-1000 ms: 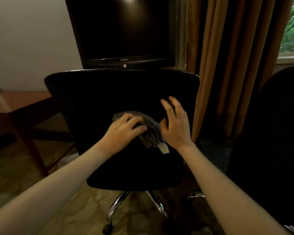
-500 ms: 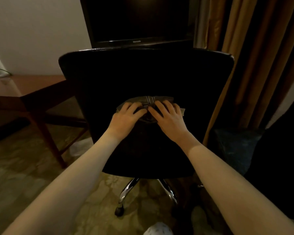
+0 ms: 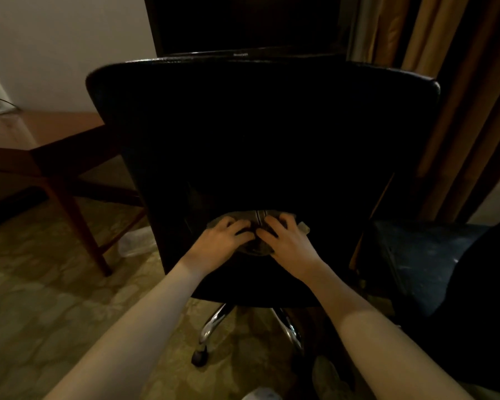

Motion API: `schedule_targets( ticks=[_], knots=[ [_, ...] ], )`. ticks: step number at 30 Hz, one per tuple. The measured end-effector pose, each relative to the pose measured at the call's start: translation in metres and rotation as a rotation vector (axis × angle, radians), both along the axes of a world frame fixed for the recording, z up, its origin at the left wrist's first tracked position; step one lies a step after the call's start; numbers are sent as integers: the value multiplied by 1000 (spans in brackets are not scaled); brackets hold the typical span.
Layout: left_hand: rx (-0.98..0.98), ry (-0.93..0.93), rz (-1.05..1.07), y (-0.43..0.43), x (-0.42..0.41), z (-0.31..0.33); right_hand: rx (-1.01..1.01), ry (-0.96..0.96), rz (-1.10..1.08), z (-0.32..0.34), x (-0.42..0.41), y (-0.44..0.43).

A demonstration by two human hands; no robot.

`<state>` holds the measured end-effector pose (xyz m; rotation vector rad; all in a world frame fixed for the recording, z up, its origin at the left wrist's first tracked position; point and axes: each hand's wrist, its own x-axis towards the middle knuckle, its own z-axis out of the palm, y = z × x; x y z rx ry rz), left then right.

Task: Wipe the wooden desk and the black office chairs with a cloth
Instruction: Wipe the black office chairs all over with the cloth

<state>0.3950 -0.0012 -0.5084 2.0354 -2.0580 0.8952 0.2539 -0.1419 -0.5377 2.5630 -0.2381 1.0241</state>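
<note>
Black office chair (image 3: 260,140) fills the centre of the view, its broad padded surface facing the camera and its chrome base (image 3: 214,321) standing on the patterned floor at the near edge. Brown curtain (image 3: 456,111) hangs on the far right, and a dark television (image 3: 243,21) stands directly behind the chair. Wooden desk (image 3: 41,131) stands on the left, just beside the chair. A second black chair (image 3: 479,313) shows partly at the near right. The grey cloth (image 3: 259,219) lies on the lower part of the central chair's padded surface (its edges show beyond the fingertips). The left hand (image 3: 217,243) and right hand (image 3: 289,243) rest side by side on the cloth, index fingers nearly touching. Both hands have their fingers curled into the cloth, gripping it against the chair.
</note>
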Motion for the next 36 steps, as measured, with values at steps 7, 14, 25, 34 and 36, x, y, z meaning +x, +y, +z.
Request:
schedule_targets(
  ticks=[7,14,25,34,36],
  knots=[
    [107,185,77,12,-12,14,58,23,-18,16,4,22],
    [-282,35,-3,61,28,79,-84,-202,166,95,37,49],
    [-299,143,69,62,64,71,-253,-164,28,86,86,51],
    [-44,579,144,52,68,-28,-115,119,43,6,82,54],
    [0,600,182,54,67,-36,-56,161,25,0,81,59]
  ],
)
